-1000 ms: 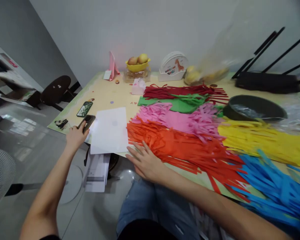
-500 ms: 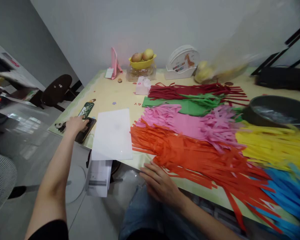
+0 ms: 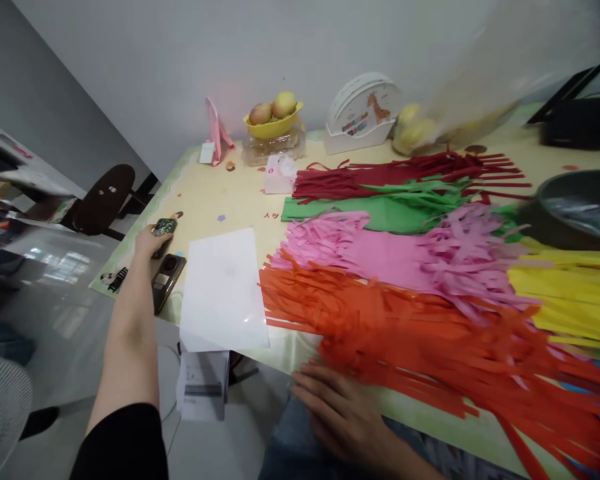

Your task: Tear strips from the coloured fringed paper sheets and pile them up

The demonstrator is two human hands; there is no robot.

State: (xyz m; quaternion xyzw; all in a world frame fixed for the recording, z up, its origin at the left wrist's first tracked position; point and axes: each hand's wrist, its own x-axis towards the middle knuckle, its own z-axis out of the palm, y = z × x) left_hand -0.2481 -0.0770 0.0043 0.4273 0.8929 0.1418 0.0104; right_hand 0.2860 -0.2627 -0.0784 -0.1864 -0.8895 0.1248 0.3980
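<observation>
At the table's left end, my left hand (image 3: pixel 147 241) is closed round a green patterned phone (image 3: pixel 165 227), with the fingers partly hidden. Just right of it lies a dark phone (image 3: pixel 168 275). White paper sheets (image 3: pixel 225 290) rest farther right on the patterned tablecloth (image 3: pixel 207 193). My right hand (image 3: pixel 333 403) lies at the table's front edge with its fingers extended, holding nothing, beside the orange fringed paper (image 3: pixel 380 320). Behind the orange are pink (image 3: pixel 390 253), green (image 3: pixel 375 212) and dark red (image 3: pixel 380 175) fringed pieces.
Yellow fringed paper (image 3: pixel 570 287) and a dark bowl (image 3: pixel 545 207) are at the right. Along the wall stand a pink stand (image 3: pixel 215 130), a yellow fruit basket (image 3: pixel 273 128) and a white giraffe holder (image 3: pixel 360 137). A fan (image 3: pixel 3 407) stands at lower left.
My left hand has closed round the green patterned phone, which is now tilted up off its flat position. The view has shifted, and my right hand remains by the table's front edge.
</observation>
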